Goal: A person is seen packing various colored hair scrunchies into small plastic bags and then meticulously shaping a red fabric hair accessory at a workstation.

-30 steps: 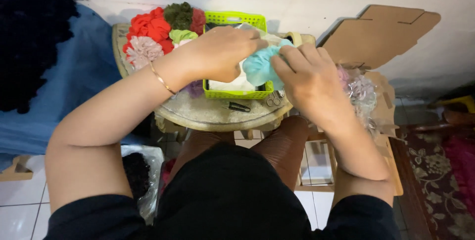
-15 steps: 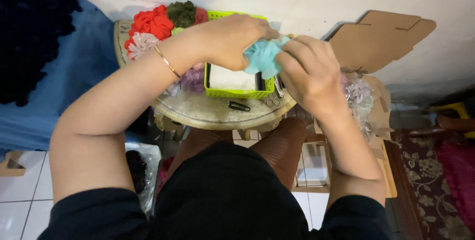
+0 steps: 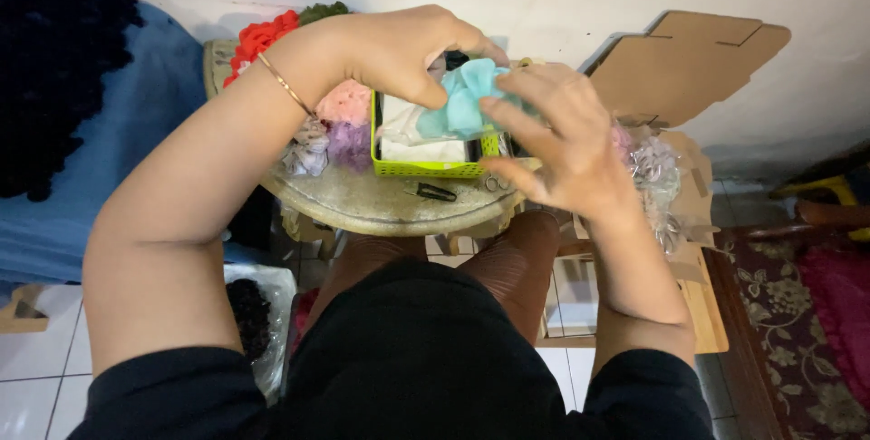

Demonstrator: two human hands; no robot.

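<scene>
Right hand (image 3: 553, 145) has opened, fingers spread beside the ruffled turquoise fabric scrunchie (image 3: 464, 100); left hand (image 3: 403, 50) pinches it above the lime-green plastic basket (image 3: 426, 168).

The small round worktop (image 3: 362, 204) is crowded: a lime-green basket (image 3: 426, 168) fills its middle, and fabric scrunchies (image 3: 326, 127) pile against the basket's left side. Only the near rim stays bare, apart from small black snips (image 3: 433, 192). Flat cardboard (image 3: 689, 64) blocks the right, and the wall closes the back.
</scene>
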